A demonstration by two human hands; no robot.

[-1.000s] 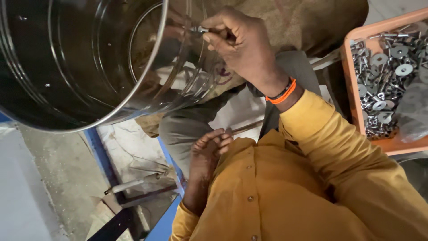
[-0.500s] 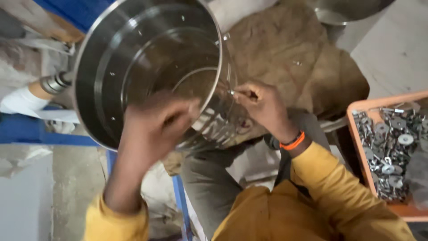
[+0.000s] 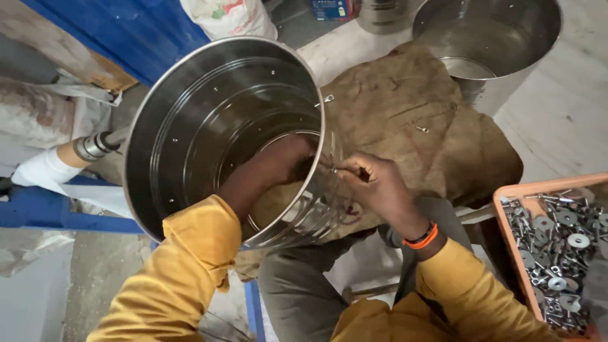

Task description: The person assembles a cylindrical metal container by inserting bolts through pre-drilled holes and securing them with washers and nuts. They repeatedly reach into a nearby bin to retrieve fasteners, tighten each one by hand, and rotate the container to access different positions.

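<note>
Across the person's lap, on brown sacking [image 3: 405, 107], lies a steel drum [image 3: 221, 133], open end facing the camera. Left hand [image 3: 288, 161] reaches inside to the wall; its grip cannot be told. Right hand [image 3: 373, 187], fingers pinched shut, holds a small metal fastener [image 3: 330, 168] against the outer wall. At the right edge, an orange tray [image 3: 506, 218] holds 1 heap of bolts and washers [image 3: 557, 247].

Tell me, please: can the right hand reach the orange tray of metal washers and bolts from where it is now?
Probably yes. The right hand pinches a small fastener at the steel drum wall, and the orange tray lies open on that same side, with nothing between them.
</note>
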